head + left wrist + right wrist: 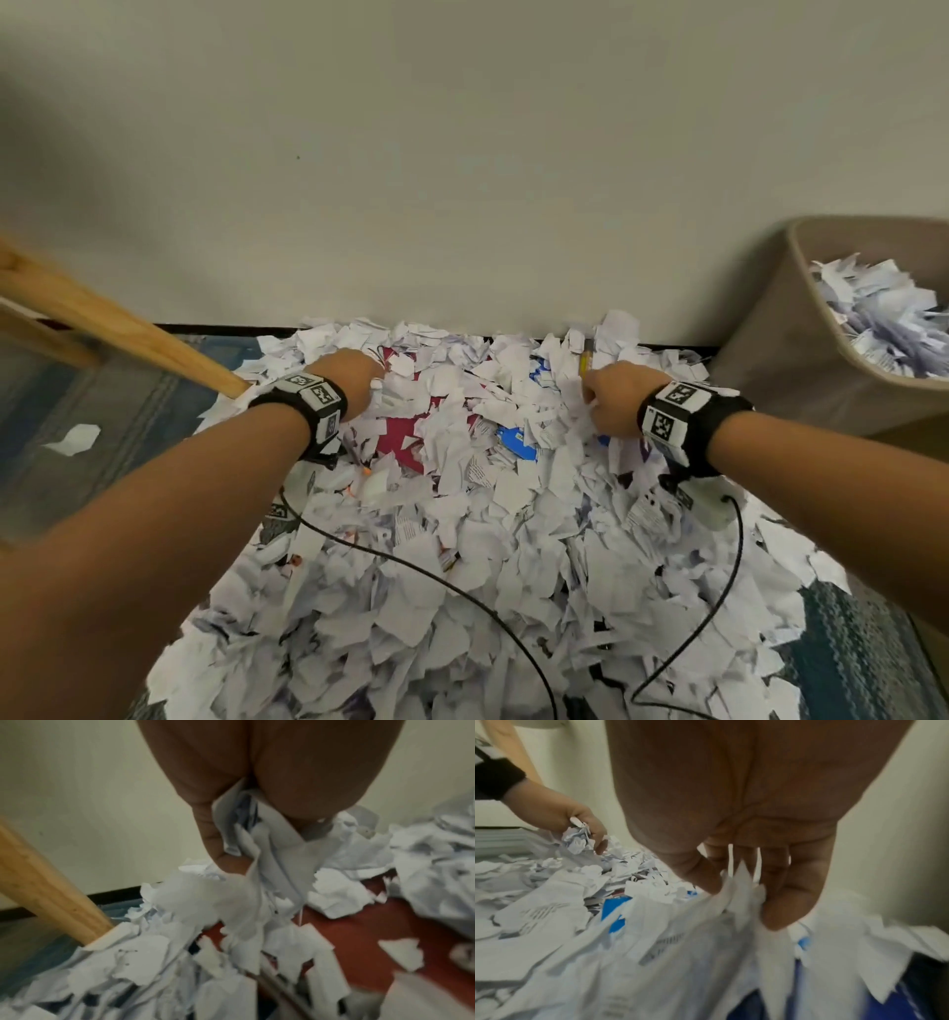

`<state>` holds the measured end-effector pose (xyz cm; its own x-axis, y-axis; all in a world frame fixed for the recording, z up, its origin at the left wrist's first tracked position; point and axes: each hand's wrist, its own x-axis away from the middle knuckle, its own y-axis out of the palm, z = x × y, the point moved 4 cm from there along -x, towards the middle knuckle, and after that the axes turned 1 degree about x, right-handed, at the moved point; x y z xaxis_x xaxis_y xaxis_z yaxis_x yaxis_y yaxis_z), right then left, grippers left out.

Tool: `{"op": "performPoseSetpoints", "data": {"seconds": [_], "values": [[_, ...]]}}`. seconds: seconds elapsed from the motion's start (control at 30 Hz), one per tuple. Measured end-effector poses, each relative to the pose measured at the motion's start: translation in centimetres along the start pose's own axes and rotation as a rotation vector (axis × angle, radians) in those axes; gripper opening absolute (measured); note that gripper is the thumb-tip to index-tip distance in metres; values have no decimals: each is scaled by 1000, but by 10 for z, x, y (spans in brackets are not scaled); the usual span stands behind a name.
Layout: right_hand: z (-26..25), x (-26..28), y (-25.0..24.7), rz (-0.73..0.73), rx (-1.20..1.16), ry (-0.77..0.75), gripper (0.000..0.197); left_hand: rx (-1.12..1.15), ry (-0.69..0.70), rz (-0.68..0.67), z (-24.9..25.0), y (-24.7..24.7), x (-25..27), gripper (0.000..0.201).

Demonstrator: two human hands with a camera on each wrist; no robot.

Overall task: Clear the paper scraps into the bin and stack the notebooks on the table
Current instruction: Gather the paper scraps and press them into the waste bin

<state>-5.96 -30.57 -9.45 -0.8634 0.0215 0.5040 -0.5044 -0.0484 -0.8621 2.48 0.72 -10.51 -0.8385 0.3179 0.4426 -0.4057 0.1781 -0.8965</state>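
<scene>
We see the paper scraps [477, 565] as the biggest thing here: a deep drift over the floor, running from the wall towards us and burying almost everything under it. To our right stands the bin [770, 360], against the wall and already holding a heap of scraps, so we judge the clearing is under way but far from done. It sits beside the drift, which keeps each carry short.

A wooden leg [128, 329] slants in from the left and meets the floor at the drift's edge; we take it for the table's, though the top is out of view.

The notebooks show only as patches through the paper: a red cover [400, 437] near our left hand, a blue cover [518, 442] nearer our right. They lie flat and mostly buried, so we judge they cannot be stacked until the scraps above them go.

Both arms reach forward, palms down, at the far side of the drift, well apart.

The left hand [346, 380] has its fingers curled round a crumpled bunch of scraps, the thumb [218, 841] pressed against the paper.

The right hand [611, 398] pinches a sheaf of scraps between thumb and fingertips [782, 902], the paper trailing below it.

A yellow pencil [585, 362] lies just beyond the right hand.
</scene>
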Motion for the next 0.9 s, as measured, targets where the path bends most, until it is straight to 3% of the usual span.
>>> {"op": "performPoseSetpoints", "data": {"seconds": [0.1, 0.2, 0.27, 0.33, 0.43, 0.5, 0.6, 0.7, 0.83, 0.9], "values": [[-20, 0, 3, 88, -88, -113, 56, 21, -31, -86, -4, 26, 3, 44], [-52, 17, 34, -11, -73, -233, 97, 160, -3, -194, 6, 59, 10, 79], [-70, 32, 58, -63, -29, -307, 114, 233, 36, -195, 20, 71, 15, 103], [-83, 45, 81, -101, -2, -382, 125, 289, 111, -165, 38, 76, 19, 114], [-97, 59, 106, -95, 88, -487, 134, 262, 212, -122, 64, 79, 20, 115], [-100, 63, 117, -71, 182, -513, 130, 166, 234, -99, 78, 80, 19, 103], [-96, 60, 120, -26, 271, -519, 104, 30, 273, 28, 90, 71, 16, 64], [-88, 51, 103, 63, 245, -568, 77, 160, 299, 27, 89, 55, 12, 51], [-75, 37, 76, 80, 58, -560, 53, 354, 235, 60, 71, 29, 4, 26], [-71, 31, 60, 92, -122, -556, 36, 351, 193, 104, 62, 17, 3, 31]]}}
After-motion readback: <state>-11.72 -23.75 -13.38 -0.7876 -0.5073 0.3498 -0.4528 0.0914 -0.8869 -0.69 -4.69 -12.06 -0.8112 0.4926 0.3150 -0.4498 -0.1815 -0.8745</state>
